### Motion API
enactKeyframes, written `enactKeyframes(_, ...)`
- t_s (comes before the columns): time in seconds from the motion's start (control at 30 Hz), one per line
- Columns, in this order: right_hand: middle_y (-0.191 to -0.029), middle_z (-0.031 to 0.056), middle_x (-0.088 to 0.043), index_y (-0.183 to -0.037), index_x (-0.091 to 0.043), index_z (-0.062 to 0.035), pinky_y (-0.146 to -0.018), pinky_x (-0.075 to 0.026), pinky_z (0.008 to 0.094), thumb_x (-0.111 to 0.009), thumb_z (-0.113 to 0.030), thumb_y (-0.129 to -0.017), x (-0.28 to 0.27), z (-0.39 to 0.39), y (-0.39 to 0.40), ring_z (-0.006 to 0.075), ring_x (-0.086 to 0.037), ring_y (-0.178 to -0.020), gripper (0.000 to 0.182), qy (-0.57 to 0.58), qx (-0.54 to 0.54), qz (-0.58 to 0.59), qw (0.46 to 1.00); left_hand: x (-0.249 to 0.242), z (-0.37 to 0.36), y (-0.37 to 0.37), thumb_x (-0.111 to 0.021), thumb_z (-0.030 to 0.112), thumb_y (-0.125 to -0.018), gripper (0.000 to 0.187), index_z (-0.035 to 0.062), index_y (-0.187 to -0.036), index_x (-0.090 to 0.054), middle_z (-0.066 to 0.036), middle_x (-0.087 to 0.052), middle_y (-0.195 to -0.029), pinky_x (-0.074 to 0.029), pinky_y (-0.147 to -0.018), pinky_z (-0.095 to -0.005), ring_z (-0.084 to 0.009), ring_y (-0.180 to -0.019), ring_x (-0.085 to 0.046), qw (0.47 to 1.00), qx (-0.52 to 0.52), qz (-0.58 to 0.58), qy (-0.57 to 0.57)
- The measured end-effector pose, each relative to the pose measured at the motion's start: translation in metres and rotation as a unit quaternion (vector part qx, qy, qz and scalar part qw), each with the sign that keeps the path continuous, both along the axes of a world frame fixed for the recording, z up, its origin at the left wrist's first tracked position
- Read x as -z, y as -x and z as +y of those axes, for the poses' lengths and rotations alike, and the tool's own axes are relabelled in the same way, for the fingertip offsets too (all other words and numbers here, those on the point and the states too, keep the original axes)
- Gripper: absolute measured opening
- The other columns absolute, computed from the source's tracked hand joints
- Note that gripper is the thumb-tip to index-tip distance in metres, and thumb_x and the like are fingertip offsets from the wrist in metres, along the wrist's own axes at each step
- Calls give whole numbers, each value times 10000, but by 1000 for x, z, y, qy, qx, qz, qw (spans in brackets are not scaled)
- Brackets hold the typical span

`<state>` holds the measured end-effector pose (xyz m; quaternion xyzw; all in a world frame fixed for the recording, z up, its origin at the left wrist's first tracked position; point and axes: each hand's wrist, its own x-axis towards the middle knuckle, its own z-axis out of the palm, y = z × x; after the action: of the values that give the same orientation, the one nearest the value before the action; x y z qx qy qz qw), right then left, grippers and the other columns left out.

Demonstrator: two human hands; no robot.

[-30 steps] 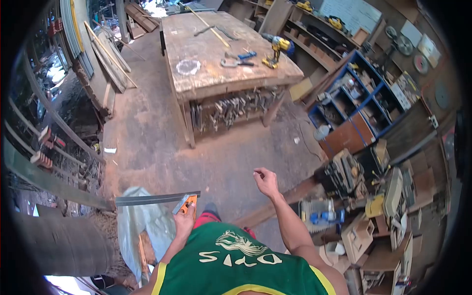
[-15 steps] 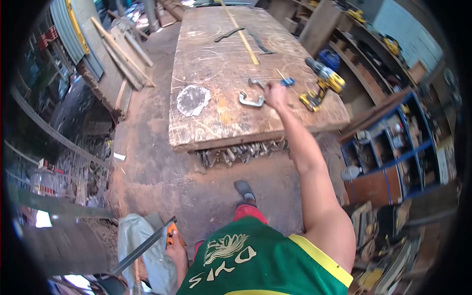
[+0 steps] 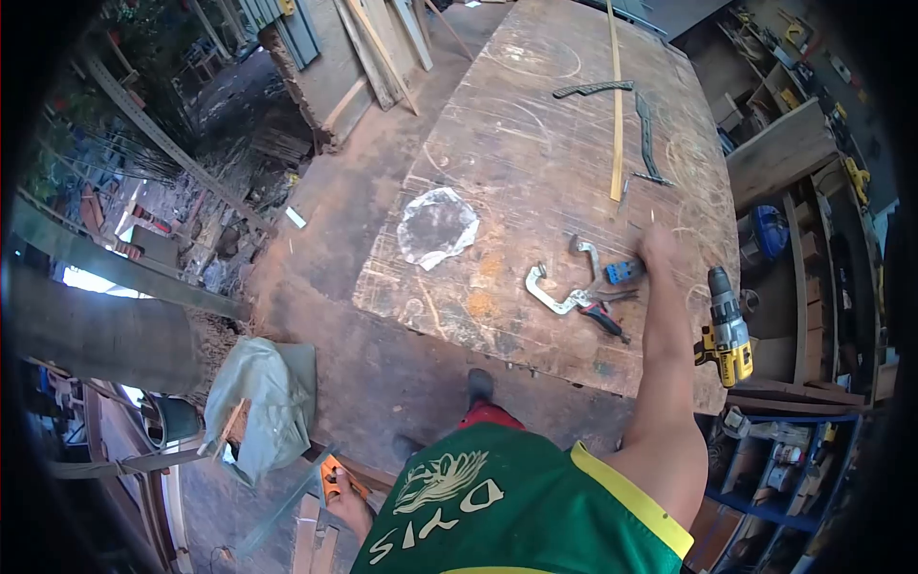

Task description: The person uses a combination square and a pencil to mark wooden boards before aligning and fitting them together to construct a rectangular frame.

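Observation:
At the lower left, my left hand (image 3: 352,507) is closed on the orange handle (image 3: 331,473) of a handsaw, whose blade looks blurred. My right hand (image 3: 658,249) is over the wooden table (image 3: 516,182), fingers pressed together. A thin pale tip (image 3: 653,218) shows just beyond them; what they hold is too small to make out. Beside that hand lies a blue tool (image 3: 623,272). Metal locking clamps (image 3: 564,298) rest to its left, with dark-handled pliers (image 3: 604,320). A yellow drill (image 3: 729,340) stands right of my forearm.
Farther up the table lie a long wooden strip (image 3: 617,115) and two dark curved pieces (image 3: 593,89) (image 3: 645,139). A whitish round patch (image 3: 438,228) marks its left part. A pale sack (image 3: 258,411) sits at lower left; shelves (image 3: 813,258) line the right.
The view has turned, so the table now sits slanted. My right hand has moved from beside the clamps to beyond the blue tool. My left hand still holds the saw.

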<state>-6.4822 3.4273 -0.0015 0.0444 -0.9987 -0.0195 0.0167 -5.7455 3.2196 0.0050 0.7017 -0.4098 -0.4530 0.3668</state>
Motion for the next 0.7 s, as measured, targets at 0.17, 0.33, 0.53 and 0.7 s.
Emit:
enactKeyframes(0.17, -922, 196, -683, -970, -679, -64, -743, -513, 473, -597, -146, -837, -94, -126, -21, 393, -655, -862, 177, 90, -206, 226, 948, 3, 16, 9, -690, 166, -922, 190, -14, -977, -662, -44, -647, -890, -480, -690, -264, -95, -790, -586, 998, -36, 55, 24)
enactKeyframes(0.33, -838, 189, -637, -928, -624, -6, -691, -471, 441, -605, -26, -815, -159, -275, -162, 348, -629, -797, 116, 419, -537, 209, 702, -16, 16, -3, -701, 102, -907, 146, 16, -1015, -654, -22, -647, -893, -489, -695, -251, -89, -780, -598, 974, -171, 146, 31)
enactKeyframes(0.53, -638, 115, -628, -986, -626, -35, -496, -461, 386, -540, 7, -868, -95, -332, -428, 266, -613, -518, 152, 449, -677, -180, 555, -3, 62, -81, -680, 55, -910, 133, 60, -1031, -623, -23, -642, -904, -506, -665, -251, -98, -757, -618, 907, -300, 277, 100)
enactKeyframes(0.7, -800, 86, -666, -1148, -615, -50, -610, -501, 300, -486, 47, -853, -36, -322, -657, 133, -624, -680, 336, 231, -747, -475, 404, 29, 113, -188, -656, 54, -916, 156, 67, -1043, -567, -64, -648, -929, -564, -704, -333, -157, -778, -647, 855, -410, 288, 133)
